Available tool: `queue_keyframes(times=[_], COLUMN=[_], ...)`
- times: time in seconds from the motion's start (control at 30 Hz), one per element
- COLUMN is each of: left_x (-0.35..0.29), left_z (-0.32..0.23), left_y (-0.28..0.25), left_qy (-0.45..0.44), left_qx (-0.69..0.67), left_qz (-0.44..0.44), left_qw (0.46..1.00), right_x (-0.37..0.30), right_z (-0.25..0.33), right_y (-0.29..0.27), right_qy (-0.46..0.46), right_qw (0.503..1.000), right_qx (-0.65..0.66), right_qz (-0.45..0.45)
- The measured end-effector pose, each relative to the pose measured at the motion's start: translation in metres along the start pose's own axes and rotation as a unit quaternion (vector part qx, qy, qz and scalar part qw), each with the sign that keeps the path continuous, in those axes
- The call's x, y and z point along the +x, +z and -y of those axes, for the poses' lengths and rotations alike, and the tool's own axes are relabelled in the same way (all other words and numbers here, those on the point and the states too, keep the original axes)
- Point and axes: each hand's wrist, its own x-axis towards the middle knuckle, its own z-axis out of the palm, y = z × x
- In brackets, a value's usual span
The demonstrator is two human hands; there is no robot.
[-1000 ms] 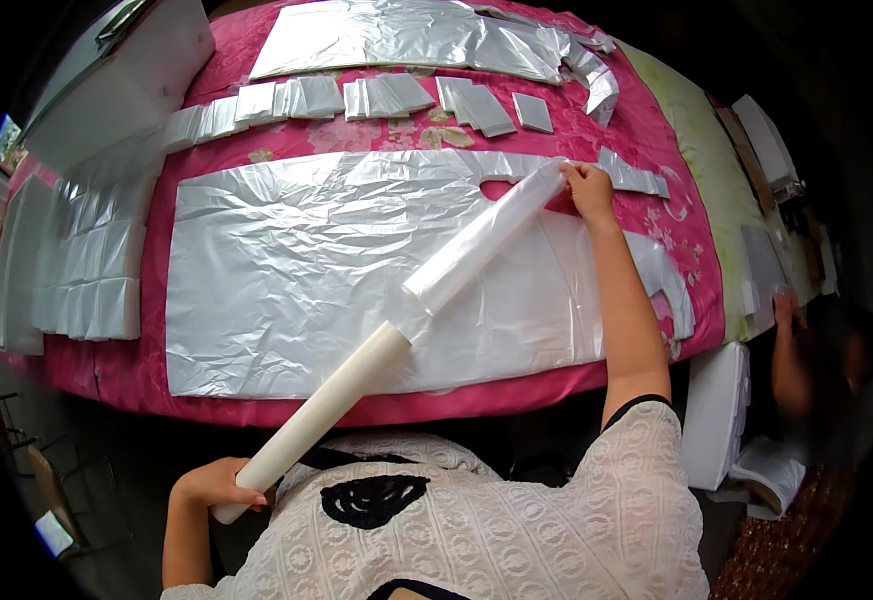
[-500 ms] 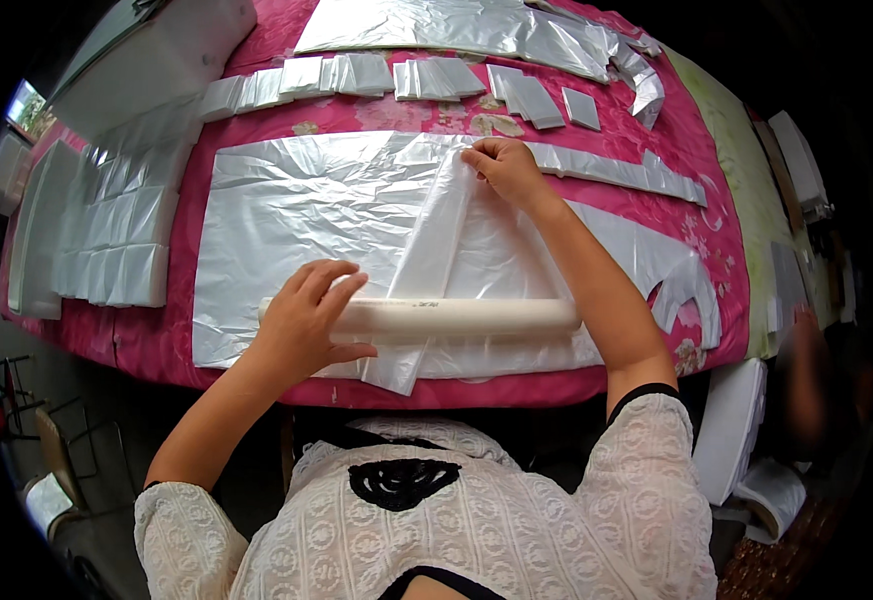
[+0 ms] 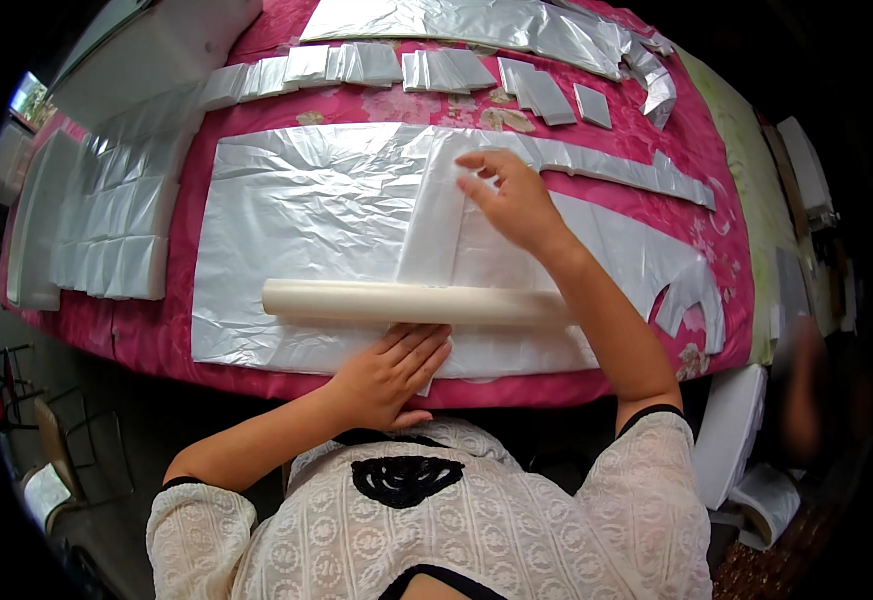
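Observation:
A large stack of thin whitish plastic bags [image 3: 296,200] lies flat before me, with handle loops at its right end. A long white tube [image 3: 376,300] rests across it. Beneath the tube runs a narrow folded plastic bag [image 3: 431,220], from the far edge of the stack toward me. My left hand [image 3: 406,365] lies flat with fingers stretched on the near end of that folded bag, just this side of the tube. Over its far end hovers my right hand [image 3: 506,195], fingers apart and nothing between them. My right forearm covers the tube's right end.
Folded plastic packets [image 3: 446,70] line the far side of the pink floral tablecloth [image 3: 356,105]. More packets [image 3: 111,240] are piled at the left, near a white box [image 3: 166,60]. Another bag stack [image 3: 456,22] lies at the back. A blurred person's arm [image 3: 804,390] shows at the right.
My left hand has left the tube's left end and moved right, down onto the folded bag. My right hand has released the bag's far end. The tube has shifted slightly away from me.

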Motion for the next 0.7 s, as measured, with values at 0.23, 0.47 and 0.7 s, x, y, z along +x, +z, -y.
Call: queue_keyframes(times=[0.23,0.47,0.7], left_x=[0.005,0.004,-0.001], left_z=[-0.019,-0.015,-0.015], left_y=[0.01,0.004,0.007], left_qy=[-0.032,-0.015,-0.044], left_qx=[0.044,-0.022,-0.006], left_qz=[-0.009,-0.037,-0.013], left_qw=[0.998,0.999,0.999], right_x=[-0.104,-0.075,-0.094], right_z=[0.033,-0.049,0.012], right_y=[0.011,-0.069,-0.024], right_qy=[-0.098,0.053,-0.11], right_qw=[0.981,0.953,0.983], right_qx=[-0.134,-0.282,-0.126], right_qz=[0.104,-0.093,0.08])
